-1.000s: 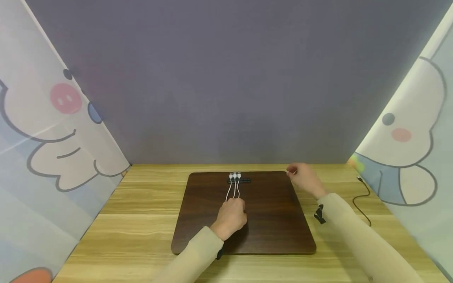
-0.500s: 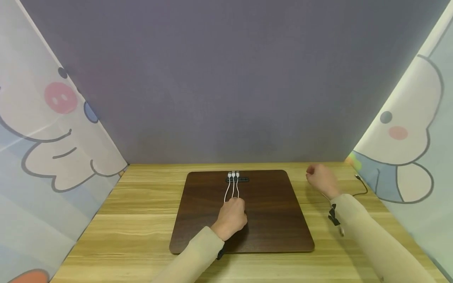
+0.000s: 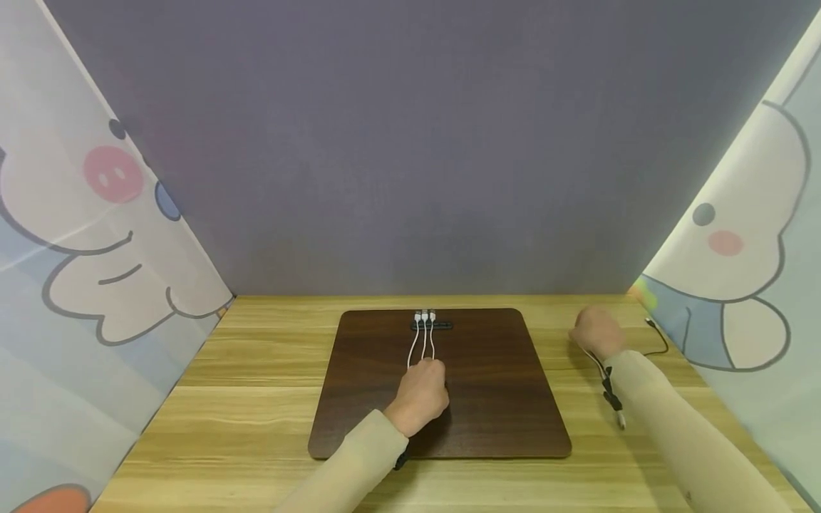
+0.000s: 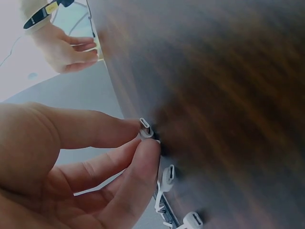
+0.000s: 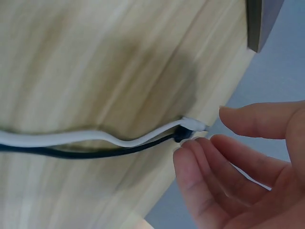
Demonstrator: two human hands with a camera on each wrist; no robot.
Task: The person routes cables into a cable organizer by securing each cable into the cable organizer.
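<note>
My left hand (image 3: 420,395), over the dark wooden board (image 3: 494,392), pinches a white cable's plug (image 4: 145,125) between thumb and finger. Two more white plugs (image 4: 168,178) hang beside it. Their cables (image 3: 423,345) run up to a black cable clip (image 3: 442,325) at the board's far edge, where white USB plugs (image 3: 425,315) sit. To the right of the board, my right hand (image 3: 596,333) is low over the table, thumb apart from the fingers. Its fingertips are right at the white plug (image 5: 193,124) of another cable, which lies alongside a dark cable (image 5: 95,155).
The wood-grain table (image 3: 256,385) extends on both sides of the board. A dark cable end (image 3: 656,329) lies at the far right. A grey panel (image 3: 417,157) stands behind, with cartoon-printed sheets (image 3: 725,278) at the sides.
My right hand has moved right, from the board's far right corner to the table beside it, and its thumb and fingers are now apart. My left hand has stayed in place.
</note>
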